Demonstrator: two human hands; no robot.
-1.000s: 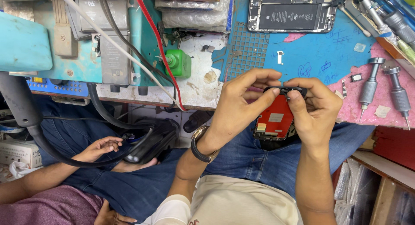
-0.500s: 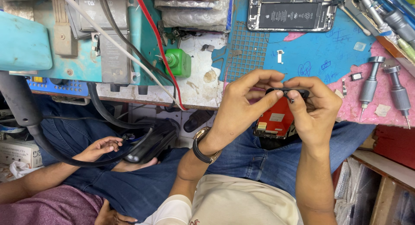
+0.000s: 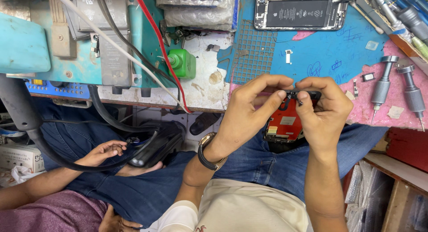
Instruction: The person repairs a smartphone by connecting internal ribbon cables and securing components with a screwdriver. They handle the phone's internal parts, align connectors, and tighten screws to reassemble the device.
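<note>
**A:** What do the two hands have hold of?

**B:** A phone screen assembly (image 3: 285,123), red-backed with a black frame. It is held up on edge over the lap, just off the near edge of the desk (image 3: 209,91). The left hand (image 3: 249,111) pinches its top edge from nine o'clock, thumb and forefinger closed on the black rim. The right hand (image 3: 323,114) comes in from three o'clock, fingers curled shut on the same edge.

**A:** So where does the part sit relative to the fingers?

**B:** Its top edge lies between the two sets of fingertips; the red body hangs down toward six o'clock, behind the knuckles.

**A:** How would you handle that well?

**B:** I'd judge it wants a light, even pinch on the frame only, no bending, and the thin cable kept slack.

**A:** Anything nearby?

**B:** An opened phone (image 3: 301,11) at twelve o'clock on the blue mat (image 3: 330,53), two screwdrivers (image 3: 397,87) at two o'clock, a green bottle (image 3: 180,62) at ten. Another person's hand (image 3: 102,152) rests at eight.
</note>
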